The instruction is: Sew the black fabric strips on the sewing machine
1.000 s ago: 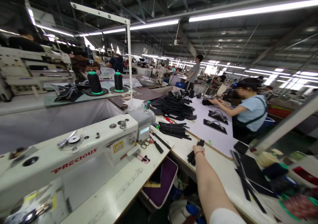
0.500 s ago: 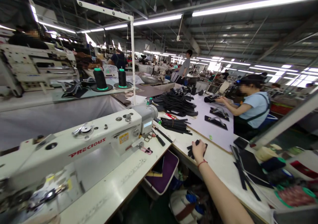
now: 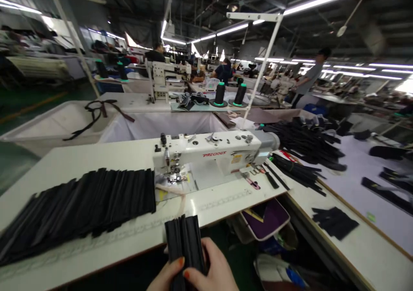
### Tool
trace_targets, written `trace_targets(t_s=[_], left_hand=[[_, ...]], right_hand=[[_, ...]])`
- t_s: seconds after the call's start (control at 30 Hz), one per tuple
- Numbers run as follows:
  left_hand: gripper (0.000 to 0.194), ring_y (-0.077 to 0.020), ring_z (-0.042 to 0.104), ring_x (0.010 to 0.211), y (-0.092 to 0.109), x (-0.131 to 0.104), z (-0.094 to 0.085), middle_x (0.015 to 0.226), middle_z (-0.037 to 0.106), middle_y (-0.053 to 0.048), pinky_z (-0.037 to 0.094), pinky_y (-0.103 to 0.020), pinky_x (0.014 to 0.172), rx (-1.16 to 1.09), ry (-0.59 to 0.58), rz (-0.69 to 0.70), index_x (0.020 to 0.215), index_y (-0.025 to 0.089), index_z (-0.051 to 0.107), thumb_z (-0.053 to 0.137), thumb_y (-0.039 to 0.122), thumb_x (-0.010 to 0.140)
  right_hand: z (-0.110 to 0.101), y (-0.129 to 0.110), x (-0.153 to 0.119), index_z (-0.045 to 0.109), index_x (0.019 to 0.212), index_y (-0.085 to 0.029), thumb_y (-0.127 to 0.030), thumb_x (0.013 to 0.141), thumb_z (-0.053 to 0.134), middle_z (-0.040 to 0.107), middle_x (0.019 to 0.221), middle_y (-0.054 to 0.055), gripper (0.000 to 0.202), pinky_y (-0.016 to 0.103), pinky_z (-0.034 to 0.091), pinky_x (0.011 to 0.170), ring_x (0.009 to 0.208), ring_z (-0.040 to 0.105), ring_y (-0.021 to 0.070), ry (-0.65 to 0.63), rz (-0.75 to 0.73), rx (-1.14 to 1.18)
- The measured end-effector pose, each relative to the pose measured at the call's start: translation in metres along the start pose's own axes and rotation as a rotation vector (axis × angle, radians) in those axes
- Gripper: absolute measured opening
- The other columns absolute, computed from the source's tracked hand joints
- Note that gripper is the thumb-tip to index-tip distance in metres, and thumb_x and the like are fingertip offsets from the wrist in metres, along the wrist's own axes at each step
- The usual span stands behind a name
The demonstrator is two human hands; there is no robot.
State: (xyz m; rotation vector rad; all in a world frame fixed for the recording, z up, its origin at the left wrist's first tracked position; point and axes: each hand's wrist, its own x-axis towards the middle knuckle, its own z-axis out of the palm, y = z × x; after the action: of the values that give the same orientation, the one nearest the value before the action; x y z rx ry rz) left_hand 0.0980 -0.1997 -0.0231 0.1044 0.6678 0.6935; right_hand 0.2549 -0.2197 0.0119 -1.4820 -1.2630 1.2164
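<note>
Right hand (image 3: 217,270) at my end of the feed is wrapped around a compact bundle of flat black fabric strips (image 3: 183,241), fingers along its right side and thumb across its near face. I have the left hand (image 3: 165,278) grasping the same bundle from the lower left, its orange-nailed thumb close to the other one. Between them the strips stand roughly upright, in front of the near edge of the white tabletop (image 3: 209,211), around the middle of that edge; the lower end of the bundle is partly hidden by the hands.

On the tabletop's left part I see a long row of black fabric strips (image 3: 90,200) packed side by side, stretching from near the left edge almost to a white sewing machine with red lettering (image 3: 190,149). Toward the right corner, a pink-and-black hand tool (image 3: 252,181) and a black-handled tool (image 3: 272,180) lie near each other.

Off that corner, I have a second white tabletop on the right. Near its left edge lies a small fanned stack of black strips (image 3: 335,223); farther back are a bundle of long black strips (image 3: 298,170) and a large heap of black pieces (image 3: 306,142). Below the corner sits a purple-lined bin (image 3: 272,218).
</note>
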Motion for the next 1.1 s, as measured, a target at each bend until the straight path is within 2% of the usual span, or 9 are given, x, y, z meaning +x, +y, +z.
trace_targets(t_s=[0.1, 0.23, 0.33, 0.4, 0.5, 0.67, 0.77, 0.97, 1.1], left_hand=[[0.039, -0.0379, 0.067, 0.108, 0.004, -0.008, -0.012, 0.101, 0.077, -0.017, 0.047, -0.046, 0.100, -0.028, -0.018, 0.000, 0.100, 0.010, 0.076, 0.087, 0.029, 0.067], [0.035, -0.0337, 0.072, 0.096, 0.008, -0.013, -0.021, 0.091, 0.078, -0.015, 0.049, -0.044, 0.096, -0.049, -0.037, 0.011, 0.101, 0.010, 0.075, 0.084, 0.026, 0.071], [0.038, -0.0293, 0.073, 0.081, 0.010, -0.012, -0.022, 0.079, 0.077, -0.011, 0.052, -0.043, 0.090, -0.057, -0.063, -0.028, 0.105, 0.012, 0.075, 0.083, 0.029, 0.072], [0.043, -0.0262, 0.072, 0.073, 0.011, -0.011, -0.021, 0.076, 0.076, -0.008, 0.053, -0.043, 0.084, -0.081, -0.104, -0.010, 0.110, 0.015, 0.073, 0.083, 0.033, 0.072], [0.047, -0.0250, 0.072, 0.078, 0.014, -0.010, -0.022, 0.085, 0.077, -0.008, 0.055, -0.040, 0.080, -0.087, -0.104, 0.030, 0.115, 0.018, 0.071, 0.083, 0.033, 0.072], [0.043, -0.0308, 0.071, 0.097, 0.014, -0.012, -0.026, 0.101, 0.077, -0.015, 0.050, -0.042, 0.095, -0.019, -0.077, 0.008, 0.112, 0.012, 0.073, 0.082, 0.029, 0.073], [0.040, -0.0329, 0.070, 0.103, 0.012, -0.014, -0.028, 0.103, 0.077, -0.016, 0.046, -0.043, 0.101, -0.011, -0.084, 0.010, 0.106, 0.010, 0.074, 0.083, 0.027, 0.071], [0.036, -0.0309, 0.073, 0.085, 0.008, -0.016, -0.031, 0.088, 0.078, -0.015, 0.052, -0.042, 0.090, 0.008, -0.003, -0.012, 0.097, 0.008, 0.074, 0.085, 0.028, 0.070], [0.036, -0.0264, 0.073, 0.080, 0.011, -0.017, -0.026, 0.085, 0.078, -0.011, 0.054, -0.038, 0.081, 0.008, -0.001, -0.022, 0.099, 0.011, 0.074, 0.085, 0.027, 0.069]], right_hand=[[0.011, -0.003, 0.004, 0.057, 0.082, -0.020, -0.055, 0.072, 0.073, 0.051, 0.068, -0.002, 0.040, 0.024, 0.037, 0.055, 0.061, 0.045, 0.0136, -0.016, 0.007, 0.052], [0.024, 0.001, 0.001, 0.053, 0.072, -0.020, -0.061, 0.071, 0.072, 0.046, 0.064, -0.003, 0.046, 0.025, 0.038, 0.056, 0.060, 0.042, 0.0127, 0.059, 0.030, 0.116], [0.027, 0.000, 0.000, 0.057, 0.077, -0.019, -0.064, 0.074, 0.070, 0.055, 0.070, 0.000, 0.047, 0.027, 0.044, 0.062, 0.066, 0.052, 0.0154, 0.096, 0.078, 0.250], [0.027, -0.002, 0.001, 0.059, 0.084, -0.020, -0.069, 0.071, 0.070, 0.057, 0.068, 0.000, 0.052, 0.027, 0.044, 0.055, 0.059, 0.053, 0.0149, 0.083, 0.186, 0.412], [0.025, -0.002, 0.002, 0.058, 0.094, -0.020, -0.073, 0.066, 0.071, 0.051, 0.056, -0.006, 0.062, 0.023, 0.035, 0.041, 0.039, 0.039, 0.0091, 0.060, 0.325, 0.591], [0.031, -0.002, 0.001, 0.058, 0.083, -0.018, -0.053, 0.064, 0.085, 0.045, 0.057, -0.008, 0.048, 0.019, 0.031, 0.047, 0.049, 0.034, 0.0062, 0.054, 0.144, 0.481], [0.034, -0.006, 0.001, 0.056, 0.077, -0.018, -0.049, 0.060, 0.088, 0.044, 0.059, -0.008, 0.048, 0.020, 0.032, 0.051, 0.054, 0.036, 0.0075, 0.028, 0.125, 0.457], [0.029, -0.015, -0.001, 0.063, 0.076, -0.016, -0.053, 0.068, 0.081, 0.057, 0.068, 0.000, 0.042, 0.025, 0.042, 0.059, 0.064, 0.051, 0.0142, 0.069, 0.123, 0.349], [0.033, -0.012, -0.002, 0.064, 0.081, -0.017, -0.056, 0.069, 0.077, 0.061, 0.066, 0.001, 0.043, 0.026, 0.045, 0.054, 0.057, 0.054, 0.0144, 0.146, 0.183, 0.513]])
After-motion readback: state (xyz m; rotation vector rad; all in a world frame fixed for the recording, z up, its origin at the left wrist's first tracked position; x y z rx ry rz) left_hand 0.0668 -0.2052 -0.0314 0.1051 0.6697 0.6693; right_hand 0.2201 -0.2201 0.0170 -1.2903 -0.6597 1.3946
